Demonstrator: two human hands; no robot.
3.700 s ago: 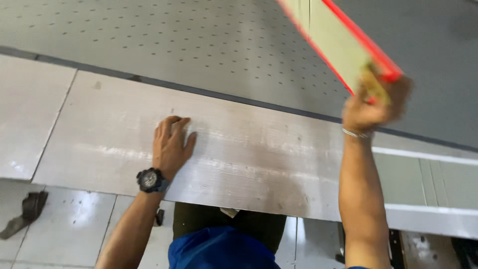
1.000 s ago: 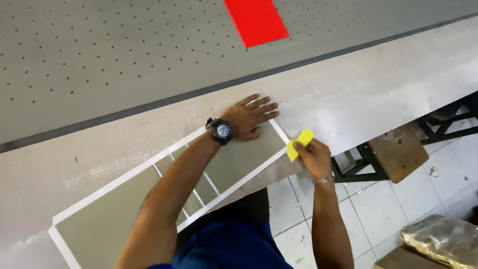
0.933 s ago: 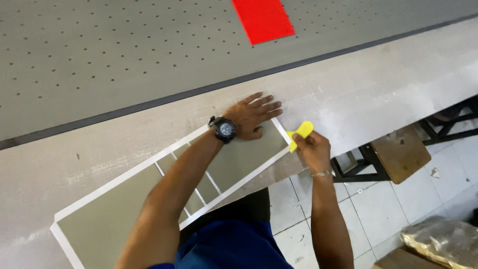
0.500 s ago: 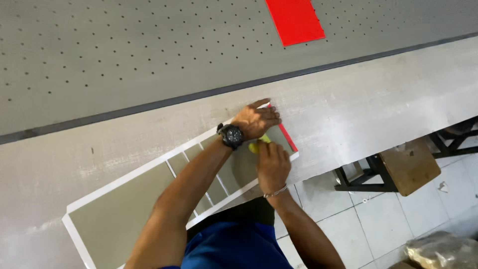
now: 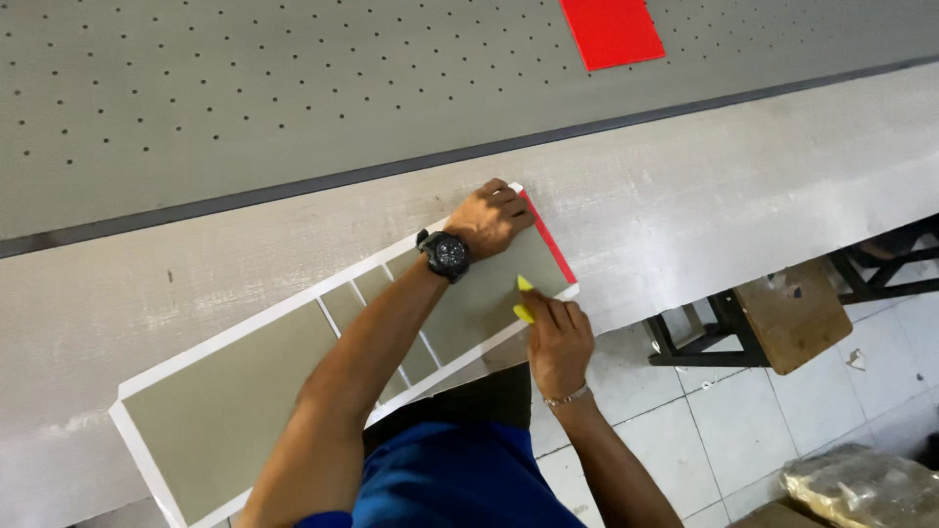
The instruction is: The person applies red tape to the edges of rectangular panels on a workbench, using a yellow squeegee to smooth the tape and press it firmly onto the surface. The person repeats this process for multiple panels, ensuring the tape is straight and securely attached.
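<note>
A long grey-green panel [image 5: 235, 391] with white borders and a red strip along its right end lies slanted on the pale workbench [image 5: 685, 186]. My left hand [image 5: 489, 217], with a black watch on the wrist, presses flat on the panel's far right corner. My right hand [image 5: 556, 337] holds a small yellow tool [image 5: 524, 298] against the panel's surface near its right end, close to the bench's front edge.
A red sheet [image 5: 611, 29] lies on the grey perforated table [image 5: 245, 88] behind the bench. A wooden stool on a black frame [image 5: 782, 318] stands on the tiled floor at right. A plastic-wrapped bundle [image 5: 861, 484] sits at the bottom right.
My right hand has brought the yellow tool from off the panel's right end onto its surface, then back toward the front edge. My left hand has stayed pressed on the panel's corner.
</note>
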